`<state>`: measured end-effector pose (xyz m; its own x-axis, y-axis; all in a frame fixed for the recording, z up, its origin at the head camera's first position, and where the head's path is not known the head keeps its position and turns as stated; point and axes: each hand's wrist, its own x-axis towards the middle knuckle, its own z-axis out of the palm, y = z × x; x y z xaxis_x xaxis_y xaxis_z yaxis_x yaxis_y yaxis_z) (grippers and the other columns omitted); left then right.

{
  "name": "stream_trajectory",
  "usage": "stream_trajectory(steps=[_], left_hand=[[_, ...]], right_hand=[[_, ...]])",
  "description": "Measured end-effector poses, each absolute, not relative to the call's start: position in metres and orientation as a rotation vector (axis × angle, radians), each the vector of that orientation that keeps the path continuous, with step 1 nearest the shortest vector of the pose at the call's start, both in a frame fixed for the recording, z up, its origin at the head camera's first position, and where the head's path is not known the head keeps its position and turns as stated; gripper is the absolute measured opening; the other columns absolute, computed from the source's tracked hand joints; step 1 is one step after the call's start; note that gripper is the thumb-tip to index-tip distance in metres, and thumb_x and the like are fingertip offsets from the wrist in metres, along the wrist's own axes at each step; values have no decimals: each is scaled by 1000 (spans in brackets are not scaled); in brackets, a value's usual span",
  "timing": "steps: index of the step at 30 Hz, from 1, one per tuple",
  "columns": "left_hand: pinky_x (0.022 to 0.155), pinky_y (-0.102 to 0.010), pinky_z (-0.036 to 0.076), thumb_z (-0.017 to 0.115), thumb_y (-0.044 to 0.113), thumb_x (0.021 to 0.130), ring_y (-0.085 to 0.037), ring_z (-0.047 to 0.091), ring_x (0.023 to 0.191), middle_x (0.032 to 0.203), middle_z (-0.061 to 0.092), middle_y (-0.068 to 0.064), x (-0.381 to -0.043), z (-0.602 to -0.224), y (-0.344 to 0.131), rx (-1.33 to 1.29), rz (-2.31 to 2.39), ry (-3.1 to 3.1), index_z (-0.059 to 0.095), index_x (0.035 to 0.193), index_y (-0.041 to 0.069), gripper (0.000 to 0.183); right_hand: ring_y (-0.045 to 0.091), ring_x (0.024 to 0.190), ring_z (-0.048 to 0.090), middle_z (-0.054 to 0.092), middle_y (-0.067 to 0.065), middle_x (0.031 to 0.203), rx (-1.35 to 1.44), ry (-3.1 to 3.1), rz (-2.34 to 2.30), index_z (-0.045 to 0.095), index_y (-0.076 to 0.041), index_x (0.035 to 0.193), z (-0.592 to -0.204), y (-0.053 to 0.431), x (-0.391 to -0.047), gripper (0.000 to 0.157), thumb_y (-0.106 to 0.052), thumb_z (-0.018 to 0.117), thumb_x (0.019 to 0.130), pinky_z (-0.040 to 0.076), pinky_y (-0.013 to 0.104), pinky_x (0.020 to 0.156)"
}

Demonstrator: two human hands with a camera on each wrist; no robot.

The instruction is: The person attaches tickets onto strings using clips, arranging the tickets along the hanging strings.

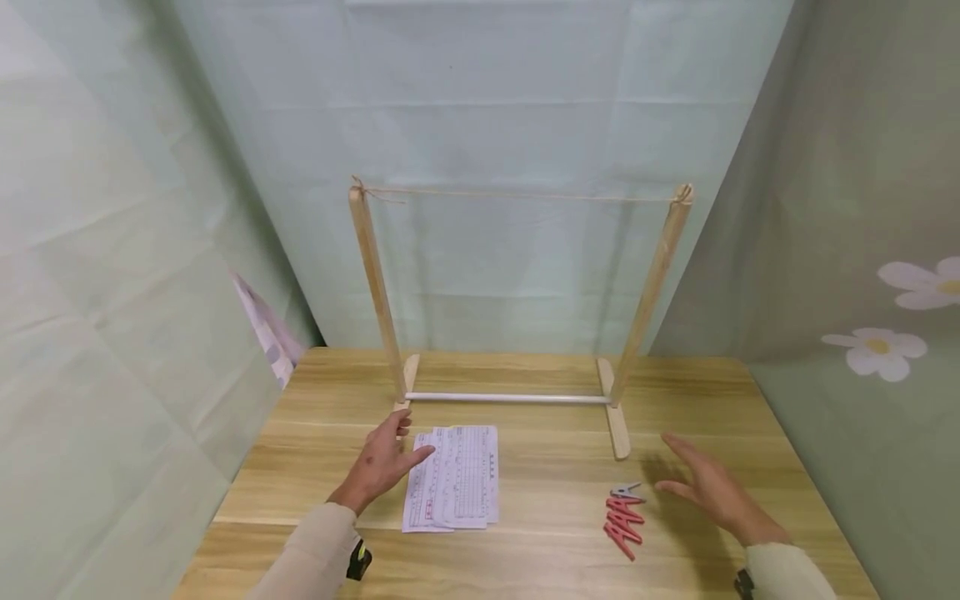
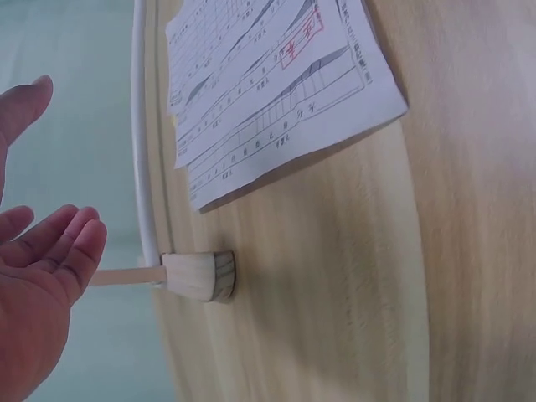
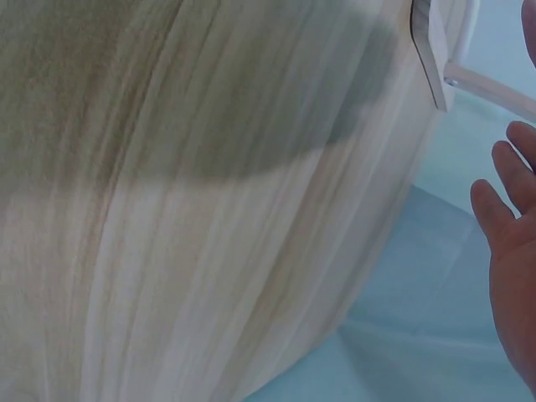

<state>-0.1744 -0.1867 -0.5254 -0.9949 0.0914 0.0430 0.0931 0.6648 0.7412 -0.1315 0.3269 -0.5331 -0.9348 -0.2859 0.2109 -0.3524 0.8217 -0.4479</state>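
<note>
Both the left hand and the right hand were wide and held nothing. Papers lay on the worktop near the left hand, and red and grey pegs lay near the right. Only the head view showed the pegs and the string; the left wrist view showed the left palm.
</note>
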Motion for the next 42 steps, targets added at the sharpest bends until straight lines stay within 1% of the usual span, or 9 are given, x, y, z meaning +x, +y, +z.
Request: stream_trajectory(steps=[4,10,15,20,28,37,42], left_hand=[[98,-50,49,84,22,83,-35,56,120,131,59,-22,-174,-527,-183,-129,-1242,-2871,44,141,-2,75],[98,-53,48,86,23,81,-36,57,118,128,60,-22,-174,-531,-175,-101,-1245,-2894,44,140,-3,76],[96,-50,50,87,22,79,-35,59,115,126,61,-20,-173,-540,-169,-94,-1272,-2894,46,138,-4,76],[95,-49,51,88,17,77,-36,60,111,123,61,-20,-171,-546,-166,-96,-1321,-2854,47,137,-5,76],[94,-50,51,87,13,78,-35,60,110,123,61,-20,-169,-554,-158,-67,-1430,-2825,48,136,-4,71],[94,-50,51,87,11,78,-33,61,109,122,63,-19,-171,-561,-148,-5,-1444,-2830,49,135,-3,70],[95,-49,51,86,10,79,-32,61,110,123,63,-17,-172,-567,-144,25,-1454,-2834,50,135,0,68]], right_hand=[[54,116,54,52,34,134,509,-2871,763,48,11,138,-537,325,-132,77,-20,85,78,43,65,95],[54,116,54,52,34,134,506,-2893,794,47,11,139,-543,325,-132,79,-19,85,77,43,65,96],[53,116,54,52,34,133,516,-2911,805,47,12,138,-548,325,-131,78,-20,84,77,42,65,96],[52,116,55,53,34,133,550,-2892,819,48,13,137,-552,324,-132,76,-17,84,77,42,63,97],[49,113,59,57,32,130,564,-2890,795,53,12,134,-557,322,-132,70,-16,84,78,47,60,94],[47,116,58,58,30,130,563,-2905,842,55,11,133,-564,318,-133,66,-15,83,78,46,59,96],[45,112,61,62,28,125,567,-2904,857,58,11,129,-569,316,-133,63,-13,84,77,47,58,94]])
